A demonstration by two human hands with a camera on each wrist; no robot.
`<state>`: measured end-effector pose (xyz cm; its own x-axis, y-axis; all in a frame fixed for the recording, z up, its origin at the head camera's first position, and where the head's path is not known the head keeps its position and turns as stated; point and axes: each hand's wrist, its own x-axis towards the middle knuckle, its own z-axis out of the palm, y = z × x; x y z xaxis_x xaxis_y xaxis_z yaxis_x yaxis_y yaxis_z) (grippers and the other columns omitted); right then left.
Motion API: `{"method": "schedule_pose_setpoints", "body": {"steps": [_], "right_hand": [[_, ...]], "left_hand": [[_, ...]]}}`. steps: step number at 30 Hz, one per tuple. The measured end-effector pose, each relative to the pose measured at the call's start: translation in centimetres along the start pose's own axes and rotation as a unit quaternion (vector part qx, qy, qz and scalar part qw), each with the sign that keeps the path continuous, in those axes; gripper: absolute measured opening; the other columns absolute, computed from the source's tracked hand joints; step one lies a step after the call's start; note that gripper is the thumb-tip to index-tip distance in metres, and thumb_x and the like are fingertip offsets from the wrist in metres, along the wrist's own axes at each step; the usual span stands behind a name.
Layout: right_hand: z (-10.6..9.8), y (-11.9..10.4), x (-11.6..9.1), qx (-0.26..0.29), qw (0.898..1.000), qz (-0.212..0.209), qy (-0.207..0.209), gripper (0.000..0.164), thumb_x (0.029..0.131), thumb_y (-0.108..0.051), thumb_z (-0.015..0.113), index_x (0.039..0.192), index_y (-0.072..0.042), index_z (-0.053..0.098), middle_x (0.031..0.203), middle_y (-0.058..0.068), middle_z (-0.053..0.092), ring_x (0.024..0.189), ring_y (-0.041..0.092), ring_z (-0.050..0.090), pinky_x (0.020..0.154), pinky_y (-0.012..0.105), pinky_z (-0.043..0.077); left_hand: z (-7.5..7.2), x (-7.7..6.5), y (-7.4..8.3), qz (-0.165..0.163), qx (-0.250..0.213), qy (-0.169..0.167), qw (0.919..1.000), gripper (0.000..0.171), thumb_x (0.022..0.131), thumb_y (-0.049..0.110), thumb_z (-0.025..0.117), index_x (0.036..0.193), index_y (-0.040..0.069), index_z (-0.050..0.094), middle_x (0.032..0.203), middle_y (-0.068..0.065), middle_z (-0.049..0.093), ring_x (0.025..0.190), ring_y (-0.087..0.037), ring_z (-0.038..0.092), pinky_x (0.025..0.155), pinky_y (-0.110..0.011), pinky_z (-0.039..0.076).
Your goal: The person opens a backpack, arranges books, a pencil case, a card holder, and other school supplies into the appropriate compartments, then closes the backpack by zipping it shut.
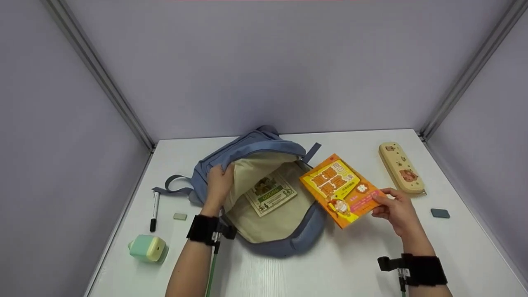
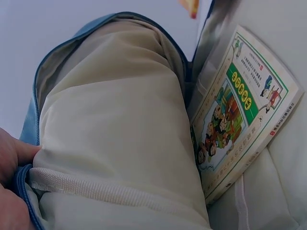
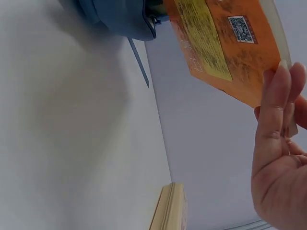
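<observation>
A blue backpack (image 1: 305,235) with a cream lining lies unzipped on the table. My left hand (image 1: 219,183) grips the edge of its raised flap; in the left wrist view the thumb and fingers (image 2: 14,153) pinch the zippered rim. Inside the bag rests a book (image 1: 272,194) with a green title band, its cover also plain in the left wrist view. My right hand (image 1: 398,210) holds an orange book (image 1: 342,189) by its lower right corner, thumb on the cover. That book is raised beside the bag's right side; the right wrist view shows its back cover and fingers underneath.
At the right lie a cream pencil case (image 1: 402,167) and a dark eraser (image 1: 440,213). On the left are a black-and-white marker (image 1: 154,210), a pale eraser (image 1: 180,216) and a green-and-yellow pencil sharpener (image 1: 147,248). A strap (image 1: 177,189) trails left of the bag. Grey walls enclose the table.
</observation>
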<state>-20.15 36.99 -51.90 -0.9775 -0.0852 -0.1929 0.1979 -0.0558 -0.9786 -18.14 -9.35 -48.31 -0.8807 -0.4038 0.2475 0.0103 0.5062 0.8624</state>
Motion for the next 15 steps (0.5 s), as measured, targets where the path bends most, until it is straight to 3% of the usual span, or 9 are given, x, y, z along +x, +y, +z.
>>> {"method": "schedule_pose_setpoints", "body": {"steps": [8, 15], "right_hand": [[3.0, 1.0, 0.9, -0.001, 0.998, 0.04, -0.057, 0.021, 0.095, -0.013, 0.066, 0.107, -0.001, 0.053, 0.072, 0.009, 0.068, 0.059, 0.016, 0.066, 0.064, 0.032, 0.057], [5.8, 2.6, 1.5, -0.005, 0.996, 0.053, -0.076, 0.024, 0.094, -0.012, 0.066, 0.109, 0.002, 0.052, 0.073, 0.01, 0.068, 0.058, 0.016, 0.065, 0.064, 0.032, 0.057]], "left_hand": [[-0.1, 0.1, 0.3, 0.014, 0.01, 0.012, 0.9998, 0.044, 0.098, 0.018, 0.057, 0.061, 0.014, 0.035, 0.057, 0.003, 0.035, 0.052, -0.017, 0.039, 0.053, -0.033, 0.035], [-0.2, 0.0, 0.7, 0.021, 0.016, 0.019, 0.9995, 0.044, 0.099, 0.019, 0.058, 0.061, 0.014, 0.035, 0.058, 0.002, 0.034, 0.052, -0.017, 0.039, 0.053, -0.032, 0.035]]}}
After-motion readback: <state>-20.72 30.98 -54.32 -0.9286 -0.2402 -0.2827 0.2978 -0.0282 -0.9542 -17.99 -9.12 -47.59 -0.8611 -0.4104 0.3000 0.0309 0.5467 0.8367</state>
